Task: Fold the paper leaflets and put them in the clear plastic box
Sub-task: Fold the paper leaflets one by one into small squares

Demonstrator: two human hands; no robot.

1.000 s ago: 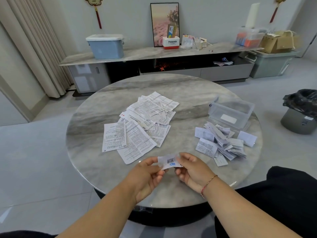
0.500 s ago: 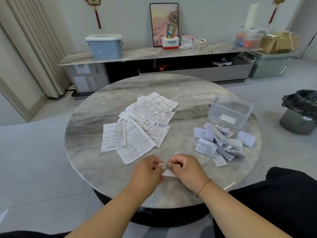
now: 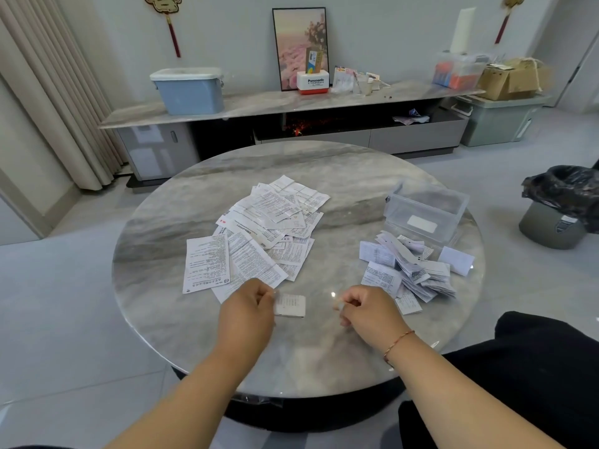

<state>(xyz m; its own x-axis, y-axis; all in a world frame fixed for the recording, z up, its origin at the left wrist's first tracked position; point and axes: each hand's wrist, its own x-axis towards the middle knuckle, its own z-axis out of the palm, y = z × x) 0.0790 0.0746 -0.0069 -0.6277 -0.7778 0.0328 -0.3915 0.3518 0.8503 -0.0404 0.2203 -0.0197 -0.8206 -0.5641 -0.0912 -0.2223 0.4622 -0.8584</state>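
At 6 o'clock on the round table: folded leaflet pinched at its edge by left hand | right hand apart at 3 o'clock of it, fingers loosely curled, grasping nothing | step: fold seemingly finished | next: carry toward folded pile or clear box at 2 o'clock | unfolded leaflets remain at 12 o'clock.
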